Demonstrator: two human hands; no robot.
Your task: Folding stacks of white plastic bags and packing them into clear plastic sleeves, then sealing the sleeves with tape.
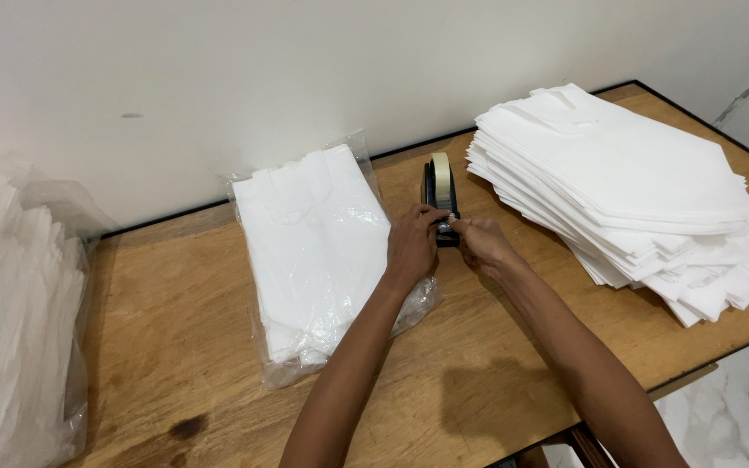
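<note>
Tape is being drawn off the black tape dispenser (441,201), which stands on the wooden tabletop (175,347) between a clear plastic packet of folded white bags (318,251) on the left and a tall stack of loose white bags (626,186) on the right. The left hand (412,244) lies with its fingers over the front end of the dispenser, its grip closed down on the body near the cutter, while the right hand (483,244) meets it from the other side with fingertips pinched together at the same spot — on what looks like the free end of the tape, though the strip itself is too small to make out. The pale roll (440,169) sits upright in the back of the holder, toward the wall. To do this step well, I judge that the left hand should keep the dispenser pressed flat so that it does not slide or tip as the tape comes away, and the right should hold the end by its edge only, pulling straight and level rather than upward, so the strip does not twist or stick to itself. A downward snap across the toothed edge would give a clean cut — and keeping the fingers clear of those teeth seems wise. The left wrist rests on the corner of the packet, which may shift if leaned upon.
</note>
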